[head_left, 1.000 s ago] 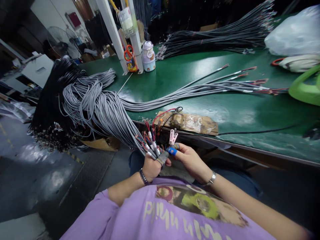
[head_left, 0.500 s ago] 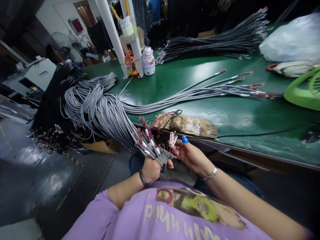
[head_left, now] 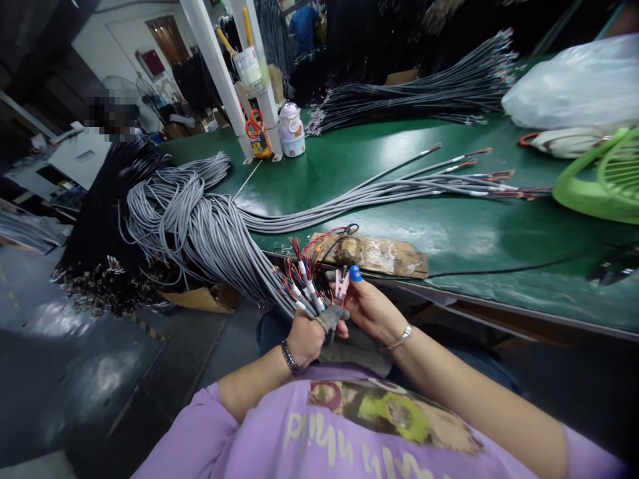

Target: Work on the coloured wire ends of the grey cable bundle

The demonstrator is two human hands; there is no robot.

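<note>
Your left hand [head_left: 305,336] clamps the grey cable bundle [head_left: 210,233] trailing off the green counter [head_left: 399,199], fanning its ends upward so your right hand [head_left: 372,307] pinches the small pink clip [head_left: 341,285].

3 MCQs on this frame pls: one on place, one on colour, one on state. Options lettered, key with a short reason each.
1. Where does the green fan sit?
A. On the table's right side
B. On the floor
C. On the person's lap

2. What colour is the cap on the right hand's fingertip?
A. Yellow
B. Blue
C. White

3. What is the left hand doing?
A. Lying flat on the table
B. Hanging free
C. Gripping the grey cable bundle

Key: 1 A, it stands on the green table at the right edge. 2 B, the cap is bright blue. 3 C, the fist is closed round the cable ends.
</note>
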